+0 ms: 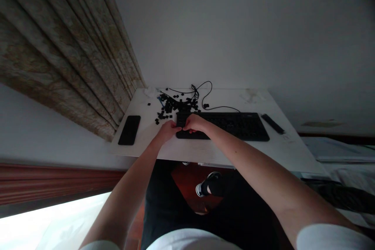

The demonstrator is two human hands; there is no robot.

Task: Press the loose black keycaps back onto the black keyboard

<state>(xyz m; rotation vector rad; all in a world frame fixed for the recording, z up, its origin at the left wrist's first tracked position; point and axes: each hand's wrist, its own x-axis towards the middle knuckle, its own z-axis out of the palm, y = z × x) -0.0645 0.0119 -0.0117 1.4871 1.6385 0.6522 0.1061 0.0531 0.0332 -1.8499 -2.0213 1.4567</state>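
Note:
A black keyboard [249, 127] lies flat along the front part of the white table. At its left end, my left hand [169, 129] has its thumb and fingers pinched together over the keyboard's edge. Close beside it, my right hand [193, 122] reaches across the keys, its fingertips also drawn into a pinch. Whatever the fingertips hold is too small and dark to make out. Just behind the hands is a loose heap of black keycaps [171, 104], with several scattered around it. Part of the keyboard's left side is hidden under my right hand and forearm.
A black smartphone [129, 130] lies at the table's left. A thin black cable [208, 83] loops behind the keyboard. To the keyboard's right is a dark narrow strip [272, 124]. A patterned curtain [73, 47] hangs at the left, and a wall [234, 27] stands behind the table.

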